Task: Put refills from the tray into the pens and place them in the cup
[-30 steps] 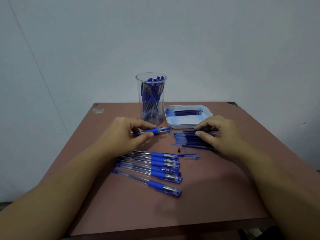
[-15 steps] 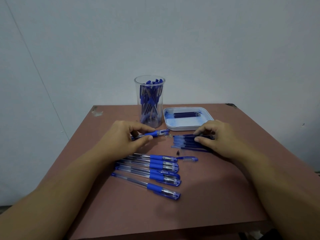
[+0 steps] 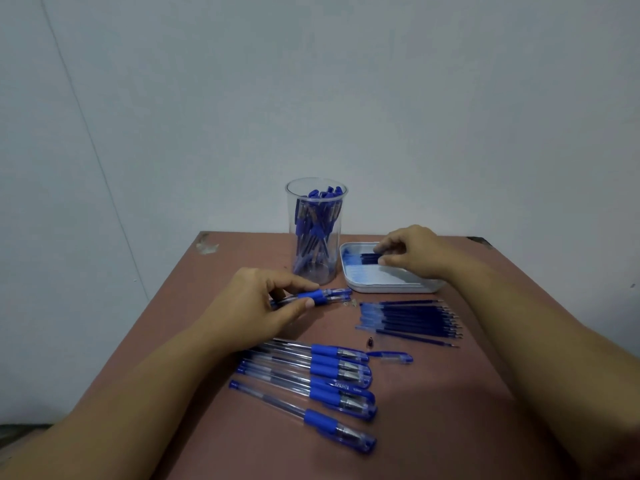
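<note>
Brown table: left hand grips pen, right hand pinches refill in tray; looks light, bendy, so take it mid-shaft.

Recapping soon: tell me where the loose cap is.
Head view: the loose cap lies on the table just right of the pen row, nearer than the loose refills.

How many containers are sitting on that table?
2: a tall clear plastic cup stuffed with blue pens stands at the back, and a shallow white tray of refills lies just right of it, under the right hand.
</note>
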